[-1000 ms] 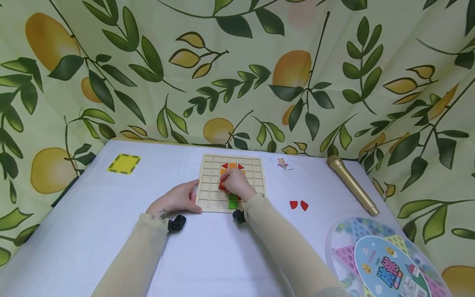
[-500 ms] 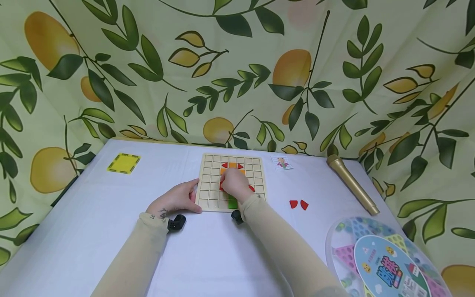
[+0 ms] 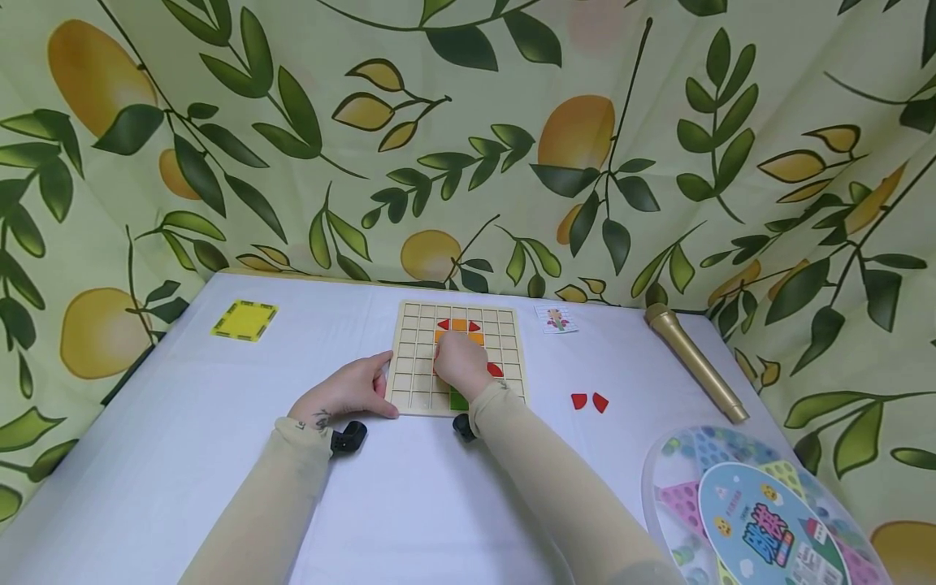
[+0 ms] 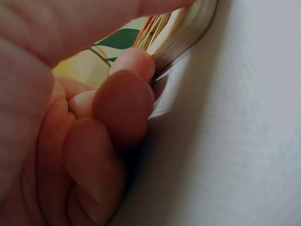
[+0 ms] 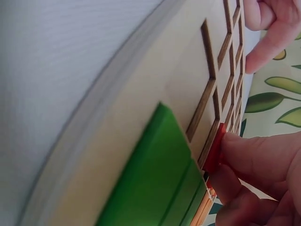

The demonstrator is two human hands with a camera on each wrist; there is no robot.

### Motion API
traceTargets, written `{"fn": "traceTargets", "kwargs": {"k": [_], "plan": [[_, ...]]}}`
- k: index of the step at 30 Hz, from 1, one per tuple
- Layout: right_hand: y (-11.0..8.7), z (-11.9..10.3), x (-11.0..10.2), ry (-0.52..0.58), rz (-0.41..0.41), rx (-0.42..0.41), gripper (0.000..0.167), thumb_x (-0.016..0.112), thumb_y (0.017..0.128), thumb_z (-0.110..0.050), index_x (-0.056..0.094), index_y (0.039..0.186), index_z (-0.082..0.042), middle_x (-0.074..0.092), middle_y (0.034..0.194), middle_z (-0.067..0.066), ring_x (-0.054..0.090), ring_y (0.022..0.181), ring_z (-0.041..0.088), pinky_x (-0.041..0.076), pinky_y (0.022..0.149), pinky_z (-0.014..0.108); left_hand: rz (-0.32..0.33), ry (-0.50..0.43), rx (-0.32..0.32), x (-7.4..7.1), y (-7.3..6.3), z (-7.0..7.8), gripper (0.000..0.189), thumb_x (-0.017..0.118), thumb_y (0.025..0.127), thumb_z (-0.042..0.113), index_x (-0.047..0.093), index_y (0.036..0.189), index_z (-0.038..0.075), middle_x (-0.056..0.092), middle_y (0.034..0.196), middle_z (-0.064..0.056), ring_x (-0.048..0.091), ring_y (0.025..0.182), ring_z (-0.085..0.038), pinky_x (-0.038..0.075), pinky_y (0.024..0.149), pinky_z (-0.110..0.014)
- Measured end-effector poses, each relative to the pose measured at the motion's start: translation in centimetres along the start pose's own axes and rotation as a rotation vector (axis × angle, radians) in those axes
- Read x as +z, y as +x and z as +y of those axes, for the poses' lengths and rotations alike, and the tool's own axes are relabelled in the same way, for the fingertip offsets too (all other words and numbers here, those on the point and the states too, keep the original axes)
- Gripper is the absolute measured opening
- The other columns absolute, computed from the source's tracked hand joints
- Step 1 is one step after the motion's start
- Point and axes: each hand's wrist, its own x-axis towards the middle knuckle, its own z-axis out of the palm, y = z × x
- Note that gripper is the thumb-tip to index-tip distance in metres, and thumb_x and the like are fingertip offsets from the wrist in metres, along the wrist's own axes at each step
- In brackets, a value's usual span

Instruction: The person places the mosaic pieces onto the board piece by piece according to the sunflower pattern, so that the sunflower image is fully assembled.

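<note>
A wooden grid board [image 3: 409,357] lies on the white table. At its left edge my left hand [image 3: 344,388] rests its thumb and fingertips against the side, thumb by the near left corner. Over the board's middle, my right hand [image 3: 462,361] pinches a red puzzle piece [image 5: 214,149] between thumb and finger, low on the grid in the right wrist view; the head view mostly hides this piece. Orange pieces [image 3: 459,324], small red triangles [image 3: 474,326], a rounded red piece [image 3: 495,370] and green pieces [image 3: 457,400] sit in the cells, partly covered by the right hand.
Two loose red pieces [image 3: 579,401] lie right of the board. Behind them is a small picture card [image 3: 556,319]. A gold microphone [image 3: 695,361] and a round Chinese checkers box [image 3: 760,512] occupy the right side. A yellow square frame [image 3: 244,320] lies at back left.
My right hand has shifted slightly, its back now turned more over the board's middle, uncovering the rounded red piece on the right. The left hand stays at the board's edge.
</note>
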Motion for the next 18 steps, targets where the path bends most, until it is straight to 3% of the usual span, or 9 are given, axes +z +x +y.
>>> {"fn": "traceTargets", "kwargs": {"k": [6, 10, 18], "plan": [[-0.6, 0.0, -0.4, -0.011, 0.017, -0.015, 0.021, 0.061, 0.085, -0.015, 0.059, 0.064, -0.014, 0.053, 0.061, -0.001, 0.051, 0.059, 0.016, 0.036, 0.052, 0.03, 0.0, 0.002, 0.001, -0.1, -0.1, 0.0, 0.102, 0.085, 0.061, 0.016, 0.026, 0.142, -0.004, 0.052, 0.065, -0.002, 0.046, 0.056, -0.014, 0.036, 0.055, -0.027], [-1.1, 1.1, -2.1, -0.029, 0.023, -0.029, 0.015, 0.06, 0.085, -0.014, 0.064, 0.071, -0.013, 0.058, 0.07, -0.001, 0.052, 0.064, 0.016, 0.039, 0.054, 0.03, 0.004, -0.006, -0.007, -0.1, -0.1, 0.0, 0.102, 0.085, 0.061, 0.017, 0.026, 0.142, -0.003, 0.052, 0.065, -0.003, 0.046, 0.056, -0.015, 0.036, 0.056, -0.028], [-2.6, 8.0, -7.0, -0.139, -0.099, 0.034, 0.016, 0.063, 0.08, -0.007, 0.069, 0.095, -0.008, 0.067, 0.096, 0.004, 0.059, 0.084, 0.019, 0.048, 0.073, 0.038, 0.012, -0.013, -0.02, 0.0, -0.1, 0.0, 0.102, 0.085, 0.06, 0.016, 0.027, 0.143, -0.002, 0.052, 0.066, -0.004, 0.046, 0.056, -0.016, 0.035, 0.055, -0.028]]}}
